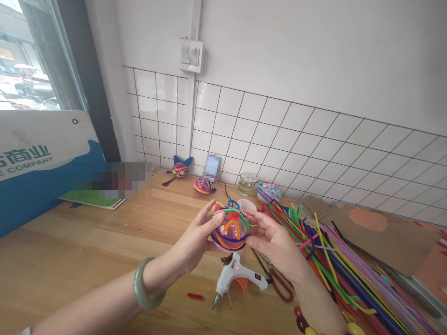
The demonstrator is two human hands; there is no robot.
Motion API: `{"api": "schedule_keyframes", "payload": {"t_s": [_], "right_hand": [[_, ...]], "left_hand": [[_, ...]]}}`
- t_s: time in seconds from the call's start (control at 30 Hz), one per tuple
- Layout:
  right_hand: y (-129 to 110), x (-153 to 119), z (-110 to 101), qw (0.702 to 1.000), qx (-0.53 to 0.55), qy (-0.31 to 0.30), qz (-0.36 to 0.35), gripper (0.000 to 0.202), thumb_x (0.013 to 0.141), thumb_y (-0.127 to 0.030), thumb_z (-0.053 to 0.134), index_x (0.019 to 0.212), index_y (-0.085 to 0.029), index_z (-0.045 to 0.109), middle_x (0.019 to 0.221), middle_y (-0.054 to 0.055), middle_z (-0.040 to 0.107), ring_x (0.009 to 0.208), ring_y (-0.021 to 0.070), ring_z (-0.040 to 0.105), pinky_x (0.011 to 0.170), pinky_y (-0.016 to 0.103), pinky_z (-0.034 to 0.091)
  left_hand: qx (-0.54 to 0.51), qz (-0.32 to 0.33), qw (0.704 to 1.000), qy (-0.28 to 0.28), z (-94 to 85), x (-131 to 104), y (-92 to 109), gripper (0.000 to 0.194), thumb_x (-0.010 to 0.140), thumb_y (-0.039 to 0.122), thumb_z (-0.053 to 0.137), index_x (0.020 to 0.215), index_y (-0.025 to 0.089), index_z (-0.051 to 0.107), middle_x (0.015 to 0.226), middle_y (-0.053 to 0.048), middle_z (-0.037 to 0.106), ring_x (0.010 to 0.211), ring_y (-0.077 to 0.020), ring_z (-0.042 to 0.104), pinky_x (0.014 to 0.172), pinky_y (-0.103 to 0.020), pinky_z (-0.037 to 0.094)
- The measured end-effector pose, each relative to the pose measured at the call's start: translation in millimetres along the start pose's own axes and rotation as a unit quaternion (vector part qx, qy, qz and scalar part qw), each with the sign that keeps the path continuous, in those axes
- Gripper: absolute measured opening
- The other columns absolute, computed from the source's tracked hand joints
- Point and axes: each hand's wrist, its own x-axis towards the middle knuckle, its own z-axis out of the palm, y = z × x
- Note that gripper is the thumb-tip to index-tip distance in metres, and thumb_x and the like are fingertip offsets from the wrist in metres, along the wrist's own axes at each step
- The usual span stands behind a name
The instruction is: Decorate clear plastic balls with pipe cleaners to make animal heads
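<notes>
Between my hands is a clear plastic ball (230, 230), held above the table and trimmed with orange, green, purple and red pipe cleaners. My left hand (200, 228) grips its left side, thumb on the front near the top. On the right side, my right hand (274, 239) has its thumb and fingers against the ball, with some fingertips hidden behind it. Just below lies a white glue gun (235, 274) with a lit red light, its nozzle pointing toward me. Red-handled scissors (282, 288) rest beside it, partly behind my right forearm.
A thick bundle of coloured pipe cleaners (335, 270) covers the right side, by flat cardboard (380, 237). Along the wall stand a blue-eared ornament (180, 168), a striped ball (203, 186), a phone (212, 167), a glass jar (246, 184) and a blue-pink ball (268, 191). A red scrap (195, 296) lies in front.
</notes>
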Motion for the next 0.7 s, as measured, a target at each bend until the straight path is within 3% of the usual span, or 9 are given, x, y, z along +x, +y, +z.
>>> {"api": "schedule_keyframes", "payload": {"t_s": [0.7], "right_hand": [[1.8,-0.4,-0.4,1.0,0.005,0.0,0.006,0.065,0.065,-0.04,0.085,0.122,-0.025,0.057,0.117,0.008,0.062,0.097,0.0218,0.065,0.087,0.039,0.053]], "left_hand": [[0.006,0.001,1.0,-0.005,-1.3,1.6,-1.6,0.071,0.086,0.038,0.066,0.147,0.028,0.031,0.144,-0.014,0.049,0.099,-0.0287,0.068,0.065,-0.041,0.063]]}}
